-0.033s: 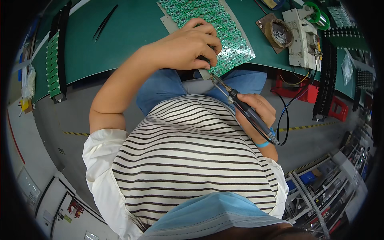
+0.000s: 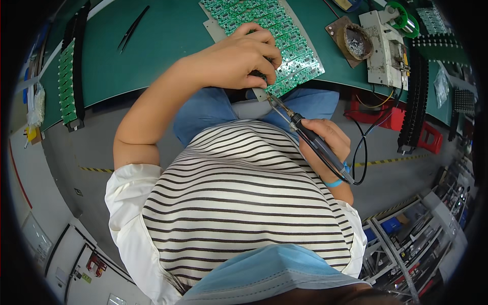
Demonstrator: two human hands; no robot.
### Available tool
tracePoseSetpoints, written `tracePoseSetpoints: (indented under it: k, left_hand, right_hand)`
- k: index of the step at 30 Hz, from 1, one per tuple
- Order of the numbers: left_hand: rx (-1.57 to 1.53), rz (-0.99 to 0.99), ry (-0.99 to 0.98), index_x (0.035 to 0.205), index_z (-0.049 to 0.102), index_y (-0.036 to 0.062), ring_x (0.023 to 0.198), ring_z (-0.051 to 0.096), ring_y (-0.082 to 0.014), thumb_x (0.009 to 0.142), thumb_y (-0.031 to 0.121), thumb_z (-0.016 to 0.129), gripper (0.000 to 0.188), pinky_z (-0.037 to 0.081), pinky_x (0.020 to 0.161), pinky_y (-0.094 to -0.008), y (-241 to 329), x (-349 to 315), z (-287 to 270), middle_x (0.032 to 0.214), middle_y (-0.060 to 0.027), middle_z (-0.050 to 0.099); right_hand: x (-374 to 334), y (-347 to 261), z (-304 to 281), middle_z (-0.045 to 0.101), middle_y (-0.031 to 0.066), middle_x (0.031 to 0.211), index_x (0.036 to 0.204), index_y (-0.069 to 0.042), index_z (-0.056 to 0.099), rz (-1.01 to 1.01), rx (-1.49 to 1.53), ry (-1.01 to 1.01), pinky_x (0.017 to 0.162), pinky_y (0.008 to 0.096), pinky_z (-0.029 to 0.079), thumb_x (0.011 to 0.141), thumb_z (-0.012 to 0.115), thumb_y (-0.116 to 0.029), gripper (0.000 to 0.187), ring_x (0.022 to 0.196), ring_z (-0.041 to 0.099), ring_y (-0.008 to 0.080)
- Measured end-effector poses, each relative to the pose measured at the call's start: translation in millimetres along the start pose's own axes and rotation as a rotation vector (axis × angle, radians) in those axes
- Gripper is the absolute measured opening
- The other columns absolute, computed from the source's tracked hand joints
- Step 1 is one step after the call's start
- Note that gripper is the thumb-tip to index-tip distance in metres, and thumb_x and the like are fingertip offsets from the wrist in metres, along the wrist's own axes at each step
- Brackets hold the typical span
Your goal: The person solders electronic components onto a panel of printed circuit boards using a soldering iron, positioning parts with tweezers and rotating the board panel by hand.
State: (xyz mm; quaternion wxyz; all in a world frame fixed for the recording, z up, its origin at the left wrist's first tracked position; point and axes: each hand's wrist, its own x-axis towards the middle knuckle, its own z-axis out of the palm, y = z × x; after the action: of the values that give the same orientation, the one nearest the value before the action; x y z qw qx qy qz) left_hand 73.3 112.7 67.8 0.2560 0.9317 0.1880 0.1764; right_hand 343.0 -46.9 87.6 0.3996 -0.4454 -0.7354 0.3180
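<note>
A panel of green circuit boards (image 2: 292,48) lies on a pale flat tray (image 2: 216,31) at the bench's near edge. Over its near left side my left hand (image 2: 244,58) rests with curled fingers, thumb and forefinger drawn together by the near corner. A small dark thing shows between those fingertips, too covered to name. My right hand (image 2: 329,140) grips a soldering iron (image 2: 319,144) by its dark handle, with a thin metal tube along it. The iron's tip meets or nearly meets the tray's near corner, close to my left thumb; actual contact cannot be told.
Black tweezers (image 2: 134,29) lie on the green bench (image 2: 157,46) at left. To the right stand a brown bowl (image 2: 357,41) of metal bits, a white device (image 2: 378,51) and a green solder spool (image 2: 406,23). Dark racks (image 2: 73,66) flank both sides. A cable (image 2: 362,147) loops beside the iron.
</note>
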Motion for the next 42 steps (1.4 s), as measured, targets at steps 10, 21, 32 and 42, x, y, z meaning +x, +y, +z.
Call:
tracePoseSetpoints:
  k: [10,21,32,42]
  left_hand:
    - [0.030,-0.051,-0.024,0.085,0.079,0.0167,0.110,0.057,-0.0190,0.069,0.011,0.087,0.019,0.027,0.123,-0.0507,5,2,1,0.105,0.0067,0.069]
    - [0.001,-0.072,0.009,0.086,0.080,0.0175,0.111,0.059,-0.0183,0.068,0.010,0.087,0.020,0.025,0.125,-0.0522,3,-3,4,0.107,0.0068,0.070]
    - [0.000,-0.093,0.007,0.086,0.081,0.0184,0.114,0.059,-0.0179,0.068,0.009,0.086,0.022,0.024,0.126,-0.0530,4,-4,5,0.108,0.0070,0.070]
    - [-0.003,-0.090,0.017,0.086,0.081,0.0186,0.113,0.059,-0.0179,0.067,0.008,0.086,0.022,0.025,0.126,-0.0521,3,-4,6,0.108,0.0069,0.070]
  right_hand:
    - [1,0,3,0.076,0.0134,0.093,0.113,0.003,0.076,0.013,-0.013,0.009,0.067,0.0280,0.054,0.069,0.080,0.003,0.045,0.073,0.066,0.0199]
    - [4,0,4,0.077,0.0137,0.093,0.113,0.003,0.076,0.004,-0.012,0.004,0.067,0.0276,0.054,0.070,0.081,0.004,0.043,0.071,0.065,0.0198]
    - [8,0,2,0.076,0.0149,0.094,0.111,0.003,0.077,-0.064,-0.041,-0.057,0.065,0.0279,0.052,0.075,0.082,0.000,0.036,0.070,0.064,0.0195]
    - [12,-3,-1,0.076,0.0147,0.094,0.109,0.002,0.078,-0.056,-0.031,-0.074,0.064,0.0283,0.052,0.077,0.083,-0.001,0.032,0.070,0.064,0.0206]
